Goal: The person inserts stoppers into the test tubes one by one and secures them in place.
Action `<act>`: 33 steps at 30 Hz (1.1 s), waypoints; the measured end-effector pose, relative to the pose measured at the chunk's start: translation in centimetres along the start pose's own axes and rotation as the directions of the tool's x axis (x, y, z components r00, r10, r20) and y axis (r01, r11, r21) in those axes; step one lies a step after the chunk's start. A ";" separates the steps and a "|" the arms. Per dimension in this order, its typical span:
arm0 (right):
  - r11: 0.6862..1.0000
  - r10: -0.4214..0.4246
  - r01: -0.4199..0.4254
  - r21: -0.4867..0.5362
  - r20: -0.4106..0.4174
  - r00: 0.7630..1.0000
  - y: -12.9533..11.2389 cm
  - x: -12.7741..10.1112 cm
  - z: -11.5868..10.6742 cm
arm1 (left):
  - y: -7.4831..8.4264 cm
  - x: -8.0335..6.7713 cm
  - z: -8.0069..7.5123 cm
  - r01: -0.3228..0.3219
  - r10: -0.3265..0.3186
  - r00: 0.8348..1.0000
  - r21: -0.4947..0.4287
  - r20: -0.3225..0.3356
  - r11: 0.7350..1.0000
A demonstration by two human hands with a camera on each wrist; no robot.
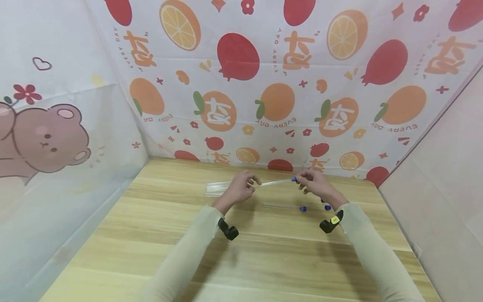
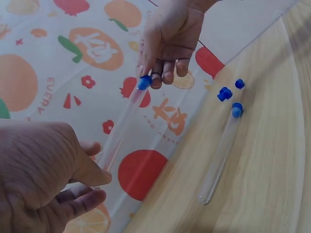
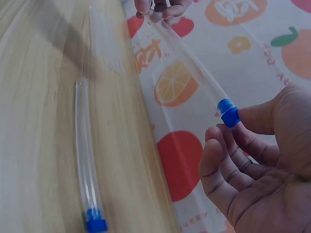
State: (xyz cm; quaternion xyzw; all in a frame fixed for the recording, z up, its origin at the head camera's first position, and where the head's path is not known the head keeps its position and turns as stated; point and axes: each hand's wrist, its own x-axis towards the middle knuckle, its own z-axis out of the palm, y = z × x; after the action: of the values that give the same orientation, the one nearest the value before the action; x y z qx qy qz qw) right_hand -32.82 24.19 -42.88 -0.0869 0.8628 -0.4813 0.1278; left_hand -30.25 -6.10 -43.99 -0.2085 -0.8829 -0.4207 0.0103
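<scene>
A clear test tube (image 1: 277,182) is held in the air between both hands, lying nearly level. My left hand (image 1: 241,187) pinches its bare end between thumb and fingers. At the other end my right hand (image 1: 315,183) pinches the blue cap (image 3: 228,112), which sits in the tube's mouth. Below them on the table lies a second test tube (image 1: 283,206) with a blue cap (image 1: 303,208) on its right end. Loose blue caps (image 2: 224,93) lie near that capped end, partly hidden under the right wrist in the head view.
Beside the left hand, a row of clear tubes (image 1: 215,189) lies on the wooden table (image 1: 264,268). A fruit-print cloth (image 1: 260,105) hangs along the back edge. Cloth walls flank the table at left and right.
</scene>
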 end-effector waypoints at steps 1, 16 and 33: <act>1.000 0.012 -0.012 0.003 -0.003 1.000 0.3 0.0 0.0 | -0.2 0.2 0.2 0.003 -0.003 1.000 -0.005 0.001 1.000; 0.995 0.100 -0.100 0.002 -0.045 0.994 3.9 -0.3 -0.1 | -2.0 2.0 4.3 -0.038 0.040 0.999 0.068 -0.035 0.997; 0.984 0.174 -0.176 -0.008 -0.099 0.980 5.5 -0.9 1.2 | -3.0 2.1 7.0 -0.023 0.042 0.985 0.111 -0.165 0.994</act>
State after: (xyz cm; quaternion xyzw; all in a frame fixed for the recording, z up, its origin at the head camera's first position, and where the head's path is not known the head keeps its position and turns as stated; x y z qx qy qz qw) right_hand -31.78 26.33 -48.06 0.0120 0.8762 -0.4648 0.1266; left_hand -32.20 -1.74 -50.30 -0.1859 -0.8969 -0.3880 0.1026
